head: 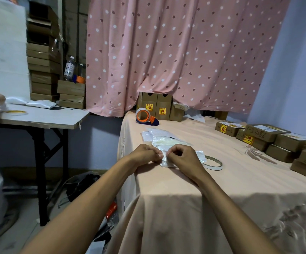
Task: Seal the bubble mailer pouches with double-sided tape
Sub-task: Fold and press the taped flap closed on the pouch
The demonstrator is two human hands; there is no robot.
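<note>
Peach-clothed table before pink dotted curtain; left hand and right hand pinch pouch.

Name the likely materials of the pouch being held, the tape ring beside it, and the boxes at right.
Pouch: probably plastic bubble film, translucent white, glossy, crinkled. Tape ring: seemingly paper-backed tape, matte white edge. Boxes: brown cardboard, matte, labelled.

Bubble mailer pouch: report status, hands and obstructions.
Left hand and right hand both pinching bubble mailer pouch at its edge. Double-sided tape roll lying just right of it. Nothing in the way.
</note>
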